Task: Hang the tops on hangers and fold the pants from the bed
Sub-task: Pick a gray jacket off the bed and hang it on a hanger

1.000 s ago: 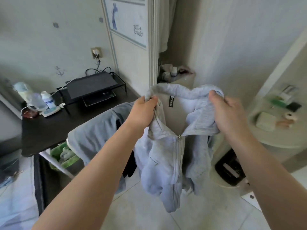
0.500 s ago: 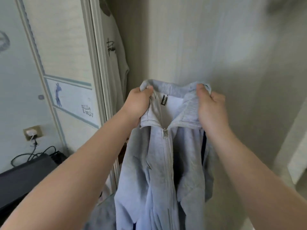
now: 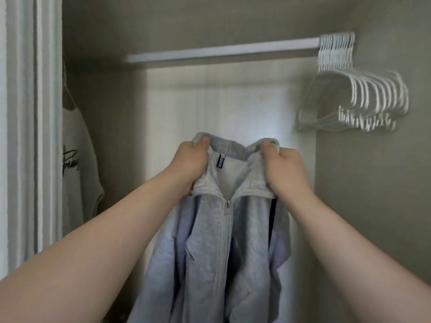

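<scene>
So the grey jacket (image 3: pixel 224 241) is being held up in front of the closet (image 3: pixel 363 206), with the collar bunched at both ends. The left hand (image 3: pixel 191 164) is curled round the left side of the collar, the right hand (image 3: pixel 284 169) is pinching the right side, and the rest is left hanging straight down. No hanger is in it yet. The empty hangers (image 3: pixel 363 99) are stacked tight at the far right end of the rod (image 3: pixel 221 51), higher up and well apart from the jacket. That's probably where trouble can be expected. One hand has to be freed to fetch a hanger, and with all the weight left on one bunched corner of collar, the jacket could easily be dropped or swung sideways. The hangers look so closely packed that two or three might get dragged off together, or the whole bundle knocked along the rod. The zipper (image 3: pixel 227 203) is pulled up nearly to the collar, so the neck opening is small. The collar could get stretched if a hanger is forced in from the top. A white t-shirt (image 3: pixel 77 159) is hung at the left edge, half hidden, so that side shouldn't be crowded.
</scene>
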Demonstrator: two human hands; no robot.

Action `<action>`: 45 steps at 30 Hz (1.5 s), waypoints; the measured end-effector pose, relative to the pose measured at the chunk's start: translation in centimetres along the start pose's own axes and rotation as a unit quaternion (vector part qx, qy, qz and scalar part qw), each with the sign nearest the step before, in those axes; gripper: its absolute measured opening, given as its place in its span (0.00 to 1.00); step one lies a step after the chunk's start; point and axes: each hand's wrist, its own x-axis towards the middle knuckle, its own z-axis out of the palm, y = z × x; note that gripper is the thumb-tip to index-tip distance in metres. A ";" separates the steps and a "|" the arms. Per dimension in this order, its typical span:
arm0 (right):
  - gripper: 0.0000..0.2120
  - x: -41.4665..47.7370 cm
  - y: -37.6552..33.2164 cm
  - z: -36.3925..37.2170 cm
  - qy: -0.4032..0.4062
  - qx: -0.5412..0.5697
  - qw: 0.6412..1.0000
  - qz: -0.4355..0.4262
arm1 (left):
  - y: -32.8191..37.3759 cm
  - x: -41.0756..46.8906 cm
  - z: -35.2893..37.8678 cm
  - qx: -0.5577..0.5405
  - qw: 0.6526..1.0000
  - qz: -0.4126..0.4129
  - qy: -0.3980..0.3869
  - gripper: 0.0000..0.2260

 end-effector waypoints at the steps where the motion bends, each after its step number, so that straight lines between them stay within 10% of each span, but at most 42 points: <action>1: 0.24 1.5 -0.4 0.1 -0.002 -0.014 1.000 0.000 | 0.7 1.3 0.2 -0.008 1.000 0.005 -0.002 0.16; 13: 0.07 12.4 -9.3 -1.7 -0.027 -0.404 0.900 -0.160 | 8.6 10.7 2.8 -0.119 0.992 0.001 0.044 0.17; 17: 0.16 14.4 -10.7 -4.3 0.069 -0.604 0.753 -0.251 | 10.5 11.6 4.4 -0.120 0.991 0.029 0.041 0.17; 21: 0.24 16.8 -9.8 -7.4 0.046 -0.752 0.653 -0.080 | 11.1 11.4 6.1 -0.121 0.990 0.055 0.040 0.16; 41: 0.08 20.5 -9.6 -12.5 0.128 -0.456 0.877 -0.080 | 9.5 11.0 6.3 -0.135 0.990 0.043 0.023 0.19; 45: 0.09 18.3 -10.2 -12.4 0.097 -0.241 0.966 -0.005 | 9.3 11.0 5.5 -0.141 0.988 0.054 0.027 0.17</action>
